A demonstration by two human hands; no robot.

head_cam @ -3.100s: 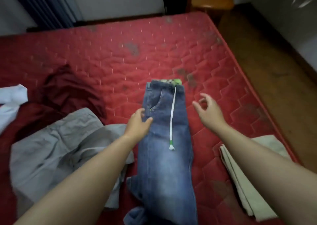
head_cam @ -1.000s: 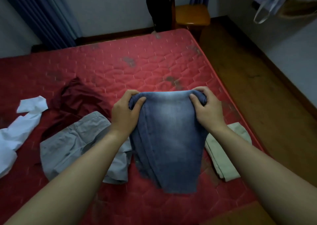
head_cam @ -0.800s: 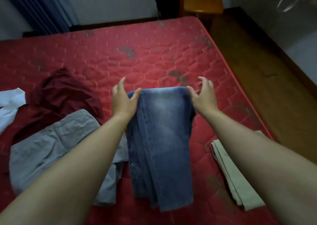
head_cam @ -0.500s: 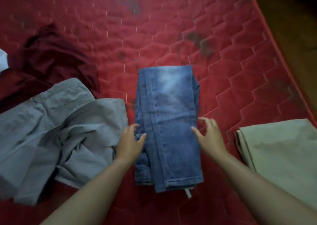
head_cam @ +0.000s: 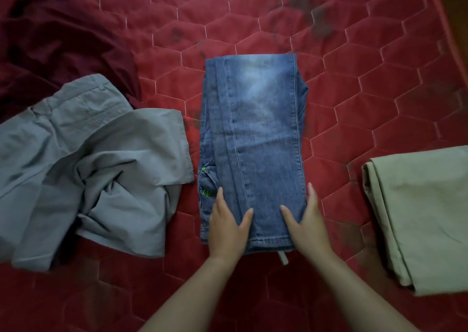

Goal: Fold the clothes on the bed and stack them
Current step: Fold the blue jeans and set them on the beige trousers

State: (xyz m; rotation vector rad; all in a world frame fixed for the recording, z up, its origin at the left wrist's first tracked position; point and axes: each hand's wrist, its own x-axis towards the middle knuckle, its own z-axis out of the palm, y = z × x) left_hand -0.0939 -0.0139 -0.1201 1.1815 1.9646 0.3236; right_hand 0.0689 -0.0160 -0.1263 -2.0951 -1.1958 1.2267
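Blue jeans [head_cam: 255,134] lie folded in half lengthwise-narrow on the red quilted mattress [head_cam: 354,83]. My left hand [head_cam: 228,228] rests flat on their near left corner, fingers straight. My right hand [head_cam: 306,223] lies flat on the near right corner, thumb spread inward. A white drawstring end pokes out under the near hem. To the left lie crumpled grey trousers [head_cam: 96,167]. A folded beige garment [head_cam: 420,217] sits at the right.
A dark red garment [head_cam: 58,40] lies rumpled at the upper left, partly under the grey trousers. The mattress's right edge [head_cam: 453,40] runs down the far right of the view. Bare mattress stretches beyond the jeans.
The jeans were folded in half and laid down. Both hands slid from the far fold back along the sides to the near hem, where they now press flat. My head has leaned closer.
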